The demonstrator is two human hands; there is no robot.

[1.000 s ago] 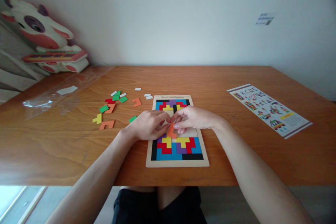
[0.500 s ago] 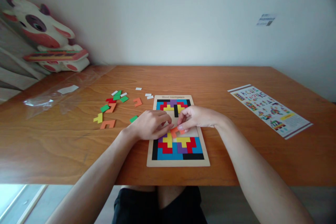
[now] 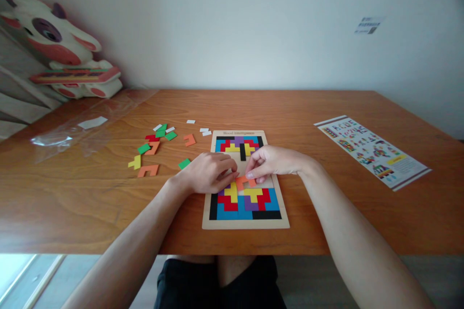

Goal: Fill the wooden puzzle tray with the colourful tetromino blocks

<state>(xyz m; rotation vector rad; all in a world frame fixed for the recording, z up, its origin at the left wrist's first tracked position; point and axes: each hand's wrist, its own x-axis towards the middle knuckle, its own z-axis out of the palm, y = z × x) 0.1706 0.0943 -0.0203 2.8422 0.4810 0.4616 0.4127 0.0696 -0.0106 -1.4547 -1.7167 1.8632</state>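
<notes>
A U-shaped orange puzzle piece [image 3: 241,183] sits over the middle of the wooden puzzle board [image 3: 246,225]. My right hand [image 3: 266,161] pinches its right end between thumb and fingers. My left hand [image 3: 212,172] lies across the board's left side, fingers loosely bent and a little apart; its fingertips are close to the orange piece's left end, and I cannot tell whether they touch it. Below are fitted pieces, among them a yellow piece [image 3: 253,194], a red piece [image 3: 266,198] and a blue piece [image 3: 274,201]. A black bar [image 3: 242,152] lies near the upper rows.
Loose pieces lie to the left, including a yellow one [image 3: 135,162], an orange one [image 3: 148,170] and a green one [image 3: 184,163]. Beyond them are a clear plastic bag [image 3: 72,137] and a cow-shaped toy keyboard [image 3: 78,76]. A printed sheet [image 3: 373,152] lies on the right.
The orange piece has turned slightly and lies a little flatter between my hands. Both hands stay almost in place; the whole view has shifted very slightly.
</notes>
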